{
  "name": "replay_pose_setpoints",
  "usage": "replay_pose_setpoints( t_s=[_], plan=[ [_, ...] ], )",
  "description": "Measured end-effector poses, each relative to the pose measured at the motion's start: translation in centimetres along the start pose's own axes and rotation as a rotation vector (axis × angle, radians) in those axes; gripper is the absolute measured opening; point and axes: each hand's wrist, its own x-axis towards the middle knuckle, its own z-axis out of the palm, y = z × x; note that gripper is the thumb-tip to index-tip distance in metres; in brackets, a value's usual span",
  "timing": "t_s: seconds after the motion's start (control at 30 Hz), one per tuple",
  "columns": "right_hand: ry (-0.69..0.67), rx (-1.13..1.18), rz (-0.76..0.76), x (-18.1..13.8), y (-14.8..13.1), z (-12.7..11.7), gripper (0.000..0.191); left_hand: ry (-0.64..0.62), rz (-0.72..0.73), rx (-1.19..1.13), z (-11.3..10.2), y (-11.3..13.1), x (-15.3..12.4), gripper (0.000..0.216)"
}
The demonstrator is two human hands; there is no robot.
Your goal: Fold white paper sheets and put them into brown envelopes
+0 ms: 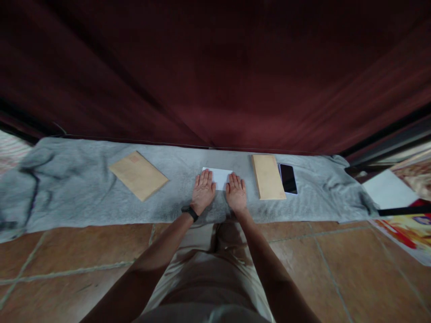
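Note:
My left hand and my right hand lie flat, fingers stretched out, on a folded white sheet of paper in the middle of a grey cloth spread on the floor. A black band circles my left wrist. A brown envelope lies to the left of my hands, turned at an angle. Another brown envelope lies to the right, with a dark phone right beside it.
A dark red curtain hangs behind the cloth. Brown floor tiles run in front of it, under my knees. At the right edge lie a white sheet and colourful printed paper.

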Motion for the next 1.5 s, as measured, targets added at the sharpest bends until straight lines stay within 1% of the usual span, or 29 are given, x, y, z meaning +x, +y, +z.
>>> replay_pose_setpoints(
  t_s=[0.07, 0.13, 0.27, 0.37, 0.73, 1.0, 1.13, 1.33, 1.5],
  plan=[
    [0.004, 0.009, -0.017, 0.0, 0.0, -0.1, 0.053, -0.003, 0.004, 0.004, 0.0, 0.0, 0.0, 0.062],
    [-0.015, 0.023, -0.065, 0.1, -0.2, -0.2, 0.053, -0.006, 0.009, 0.010, -0.2, 0.0, 0.0, 0.061],
    [-0.108, 0.045, -0.194, 0.2, -1.0, 0.0, 0.051, -0.017, 0.019, 0.004, -0.5, 0.1, -0.1, 0.058],
    [-0.157, 0.024, -0.227, 0.2, -1.5, 0.2, 0.049, -0.020, 0.024, 0.000, -0.7, 0.1, -0.1, 0.057],
    [-0.097, -0.038, -0.137, 0.3, -1.5, 0.8, 0.052, -0.021, 0.036, 0.015, -0.4, -0.1, -0.1, 0.057],
    [-0.043, -0.037, -0.083, -0.3, -0.8, 0.9, 0.054, -0.028, 0.021, 0.043, -0.6, 0.2, -0.1, 0.060],
    [-0.024, -0.034, -0.068, -0.6, -0.4, 0.8, 0.054, -0.037, 0.038, 0.077, -0.8, 0.6, -0.1, 0.059],
    [-0.013, -0.039, -0.034, -1.0, -0.3, 0.7, 0.054, -0.059, 0.025, 0.084, -0.9, 0.8, -0.1, 0.058],
    [-0.011, -0.054, 0.007, -1.4, 0.0, 0.5, 0.054, -0.076, 0.067, 0.105, -0.9, 0.9, 0.0, 0.057]
  ],
)
